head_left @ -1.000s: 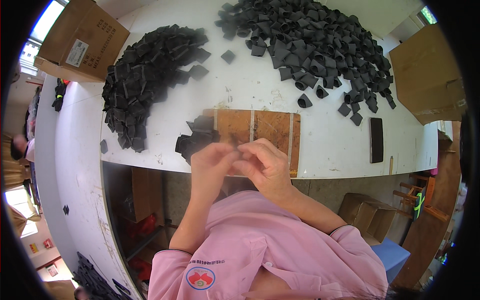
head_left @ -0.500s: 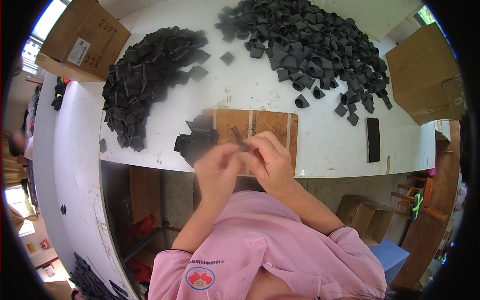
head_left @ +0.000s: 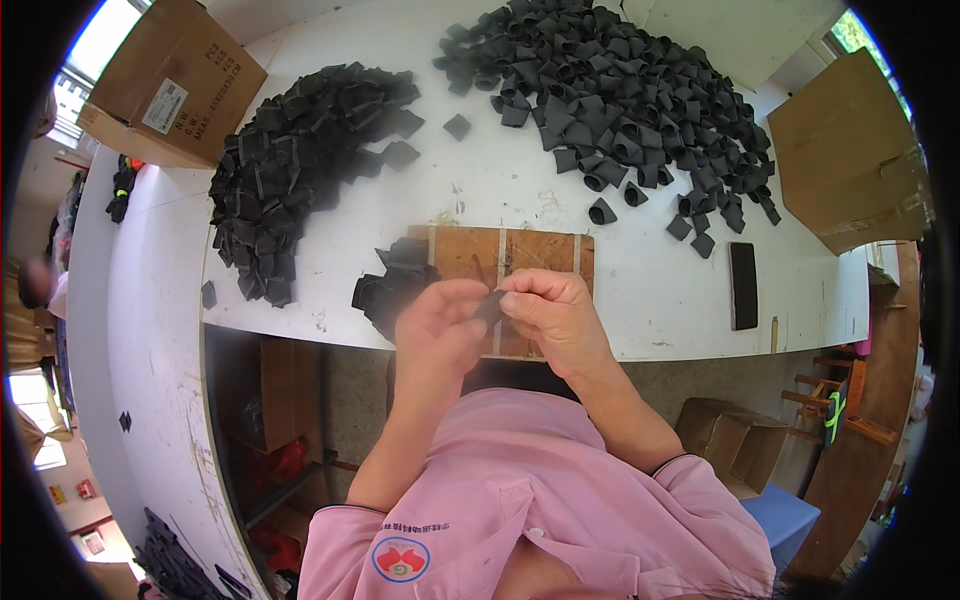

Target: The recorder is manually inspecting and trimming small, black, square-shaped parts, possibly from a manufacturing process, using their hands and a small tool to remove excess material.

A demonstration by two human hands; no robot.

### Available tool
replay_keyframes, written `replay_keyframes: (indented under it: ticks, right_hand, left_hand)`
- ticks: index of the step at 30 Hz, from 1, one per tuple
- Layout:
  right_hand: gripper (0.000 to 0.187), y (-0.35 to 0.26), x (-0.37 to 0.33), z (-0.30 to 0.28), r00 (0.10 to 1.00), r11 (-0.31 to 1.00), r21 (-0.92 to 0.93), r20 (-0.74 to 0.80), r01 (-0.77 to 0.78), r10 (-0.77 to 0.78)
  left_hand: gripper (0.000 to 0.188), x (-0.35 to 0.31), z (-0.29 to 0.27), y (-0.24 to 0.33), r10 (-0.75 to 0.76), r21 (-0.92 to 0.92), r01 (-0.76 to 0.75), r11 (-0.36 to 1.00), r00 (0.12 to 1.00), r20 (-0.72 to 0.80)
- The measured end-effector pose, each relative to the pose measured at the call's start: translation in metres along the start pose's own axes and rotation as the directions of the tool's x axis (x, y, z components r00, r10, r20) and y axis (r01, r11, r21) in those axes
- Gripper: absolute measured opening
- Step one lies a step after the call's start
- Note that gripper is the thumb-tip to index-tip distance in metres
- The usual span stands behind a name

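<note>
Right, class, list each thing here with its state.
Piece, held up
Left hand, pinching
Right hand, pinching
Board, lying flat
Phone, lying flat
Left pile, heaped
Right pile, heaped, many loops open
Small heap, jumbled
Low box, open

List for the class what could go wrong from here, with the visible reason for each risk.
1. The small dark piece is pinched between the fingertips of the left hand and right hand, so it might slip.
2. The cluster of dark pieces lies close beside the left hand, near the front edge of the white table; a sideways nudge could knock some off.
</note>
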State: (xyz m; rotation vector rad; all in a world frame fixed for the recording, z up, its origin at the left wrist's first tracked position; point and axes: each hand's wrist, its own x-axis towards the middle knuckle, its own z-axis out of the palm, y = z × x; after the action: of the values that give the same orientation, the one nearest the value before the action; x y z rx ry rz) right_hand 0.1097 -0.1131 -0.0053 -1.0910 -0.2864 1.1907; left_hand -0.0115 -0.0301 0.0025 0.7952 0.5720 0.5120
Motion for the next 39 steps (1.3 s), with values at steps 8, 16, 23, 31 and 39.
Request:
replay_keyframes:
  ticks: [8, 16, 23, 31, 39]
  right_hand:
    - [0.016, 0.000, 0.000, 0.001, 0.961, 0.972, 0.158, 0.243, -0.173, 0.132]
    - [0.026, -0.036, 0.039, 0.010, 0.935, 0.987, -0.152, 0.354, 0.059, -0.001]
    - [0.020, -0.014, 0.040, -0.002, 0.952, 0.874, -0.395, 0.228, 0.284, -0.206]
    - [0.039, -0.020, 0.007, 0.018, 0.595, 0.144, -0.751, 0.375, 0.644, -0.711]
    - [0.025, -0.027, 0.017, 0.029, 0.369, -0.206, -0.767, 0.503, 0.608, -0.781]
  left_hand:
    - [0.011, -0.001, 0.013, -0.006, 0.304, 0.398, -0.199, 0.896, 0.926, -0.222]
    - [0.020, 0.026, -0.009, 0.025, -0.062, -0.732, 0.270, 0.625, 0.952, 0.298]
    - [0.026, 0.024, -0.005, 0.009, 0.261, 0.185, -0.246, 0.951, 0.963, -0.060]
    - [0.014, 0.028, 0.004, 0.017, 0.592, 0.557, -0.589, 0.586, 0.780, 0.201]
    - [0.008, 0.018, 0.024, 0.021, 0.441, -0.037, -0.459, 0.888, 0.871, -0.215]
